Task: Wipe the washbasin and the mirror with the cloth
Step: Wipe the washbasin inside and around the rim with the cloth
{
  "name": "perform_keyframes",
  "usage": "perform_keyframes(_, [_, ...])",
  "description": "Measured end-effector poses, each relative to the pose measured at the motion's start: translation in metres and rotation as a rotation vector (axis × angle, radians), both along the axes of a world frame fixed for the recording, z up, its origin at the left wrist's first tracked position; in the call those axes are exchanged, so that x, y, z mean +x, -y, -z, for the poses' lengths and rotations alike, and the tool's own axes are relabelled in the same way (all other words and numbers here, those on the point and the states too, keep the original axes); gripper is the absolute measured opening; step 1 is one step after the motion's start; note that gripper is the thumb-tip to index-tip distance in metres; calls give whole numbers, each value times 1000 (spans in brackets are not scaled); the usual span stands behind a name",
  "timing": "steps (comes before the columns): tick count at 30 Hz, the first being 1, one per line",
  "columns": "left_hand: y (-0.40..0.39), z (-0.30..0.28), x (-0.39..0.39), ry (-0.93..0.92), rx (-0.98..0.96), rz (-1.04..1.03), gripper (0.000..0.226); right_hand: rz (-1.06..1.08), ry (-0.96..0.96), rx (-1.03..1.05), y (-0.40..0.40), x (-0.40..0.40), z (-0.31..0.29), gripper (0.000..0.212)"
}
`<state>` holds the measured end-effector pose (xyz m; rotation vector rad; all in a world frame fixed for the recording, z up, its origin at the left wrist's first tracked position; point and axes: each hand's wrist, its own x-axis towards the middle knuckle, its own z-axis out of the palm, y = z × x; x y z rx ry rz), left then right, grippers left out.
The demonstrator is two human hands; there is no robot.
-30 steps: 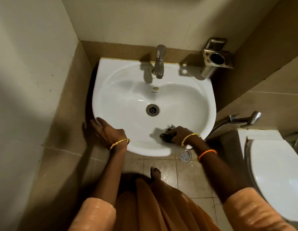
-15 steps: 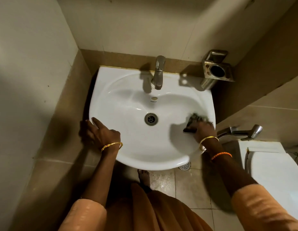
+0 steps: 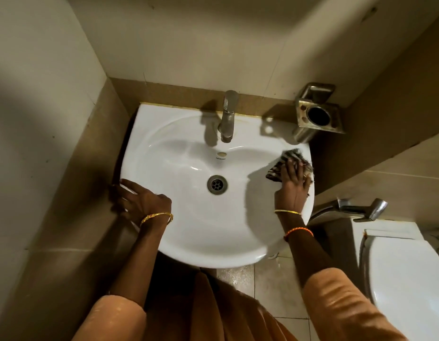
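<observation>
Over by the wall, the left hand (image 3: 139, 200) lies spread and empty on the near-left rim of the washbasin (image 3: 189, 237), bracing. The bowl around the drain (image 3: 217, 184) looks white and glossy, so I'd judge much of the basin is dealt with, though I can't tell clean from merely wet. Behind it, the tap (image 3: 228, 116) shows no cloth near it. At the right rim, the right hand (image 3: 293, 183) presses flat, fingers spread, on the striped cloth (image 3: 286, 161). No mirror is in sight; that part looks left to do.
</observation>
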<state>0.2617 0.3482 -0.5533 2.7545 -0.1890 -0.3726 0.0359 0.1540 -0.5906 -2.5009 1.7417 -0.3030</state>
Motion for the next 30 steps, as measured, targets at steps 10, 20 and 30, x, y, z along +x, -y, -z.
perform_keyframes(10, [6, 1, 0, 19, 18, -24, 85, -25, 234, 60, 27, 81, -11, 75])
perform_keyframes(20, [6, 8, 12, -17, -48, -117, 78, -18, 382, 116, 15, 119, -12, 73])
perform_keyframes(30, [-6, 16, 29, -7, -63, -144, 75, -47, 441, 28, 21, 102, 0, 74])
